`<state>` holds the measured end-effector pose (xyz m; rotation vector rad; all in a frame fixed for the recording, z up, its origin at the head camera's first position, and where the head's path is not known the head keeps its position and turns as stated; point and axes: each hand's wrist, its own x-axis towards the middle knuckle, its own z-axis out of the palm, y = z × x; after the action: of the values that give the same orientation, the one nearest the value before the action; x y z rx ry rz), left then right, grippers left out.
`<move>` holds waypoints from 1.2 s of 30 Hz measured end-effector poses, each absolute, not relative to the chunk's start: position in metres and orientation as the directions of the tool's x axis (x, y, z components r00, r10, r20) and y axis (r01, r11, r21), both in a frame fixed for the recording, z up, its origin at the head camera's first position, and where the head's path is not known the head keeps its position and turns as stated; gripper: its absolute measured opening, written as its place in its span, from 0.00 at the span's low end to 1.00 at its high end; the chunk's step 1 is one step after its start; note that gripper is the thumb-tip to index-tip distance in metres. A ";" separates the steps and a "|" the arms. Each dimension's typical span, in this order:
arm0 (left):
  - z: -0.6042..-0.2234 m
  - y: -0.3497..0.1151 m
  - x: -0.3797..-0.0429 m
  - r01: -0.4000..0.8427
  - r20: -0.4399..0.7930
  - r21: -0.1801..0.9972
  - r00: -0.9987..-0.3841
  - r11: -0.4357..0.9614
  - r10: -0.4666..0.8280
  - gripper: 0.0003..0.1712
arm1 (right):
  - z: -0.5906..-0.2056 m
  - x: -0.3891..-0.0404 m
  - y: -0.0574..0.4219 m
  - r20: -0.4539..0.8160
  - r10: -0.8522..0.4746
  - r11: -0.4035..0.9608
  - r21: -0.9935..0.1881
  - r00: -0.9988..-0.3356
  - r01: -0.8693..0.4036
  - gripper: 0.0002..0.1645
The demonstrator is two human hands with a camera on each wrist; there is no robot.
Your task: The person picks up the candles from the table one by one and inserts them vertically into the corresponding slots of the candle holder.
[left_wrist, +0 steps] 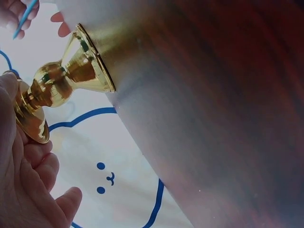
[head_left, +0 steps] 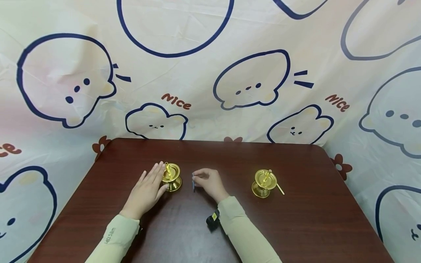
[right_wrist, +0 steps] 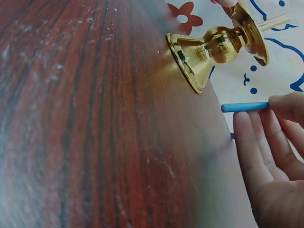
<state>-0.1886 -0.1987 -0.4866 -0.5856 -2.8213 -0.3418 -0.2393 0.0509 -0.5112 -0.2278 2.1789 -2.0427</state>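
Note:
A shiny gold candlestick (head_left: 174,182) with a round dish stands on the brown table, a thin yellow stick (right_wrist: 275,21) rising from its dish. Along its left side lies my left hand (head_left: 144,193), fingers straight, with the thumb near the stem. In the left wrist view that hand is against the dish's edge; how firmly it touches cannot be told. Just right of the candlestick, my right hand (head_left: 208,182) pinches a thin blue stick (right_wrist: 244,107) between thumb and fingers. The stick points downward in the head view, apart from the candlestick.
A second gold candlestick (head_left: 261,190) stands to the right on the table (head_left: 306,226). A thin pale-yellow stick (head_left: 280,189) shows beside it. A cloth printed with cartoon figures (head_left: 197,80) hangs behind the table's far edge.

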 end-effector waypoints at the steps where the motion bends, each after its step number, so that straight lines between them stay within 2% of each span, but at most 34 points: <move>1: -0.486 -0.199 -0.189 0.414 0.276 0.177 -0.892 0.893 0.359 0.40 | -0.511 -0.239 0.051 -0.001 -0.211 0.062 -0.998 -0.978 -0.013 0.10; 26: -0.487 -0.199 -0.189 0.419 0.283 0.177 -0.888 0.890 0.362 0.40 | -0.487 -0.238 0.046 0.054 -0.205 0.010 -0.998 -0.977 -0.057 0.14; 36: -0.488 -0.199 -0.188 0.417 0.280 0.176 -0.890 0.892 0.360 0.40 | -0.479 -0.238 0.044 0.071 -0.199 0.047 -0.995 -0.977 -0.082 0.08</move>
<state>-0.1884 -0.1995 -0.4879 -0.5879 -2.8190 -0.3396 -0.2384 0.0439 -0.4786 -0.2976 2.2098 -2.0905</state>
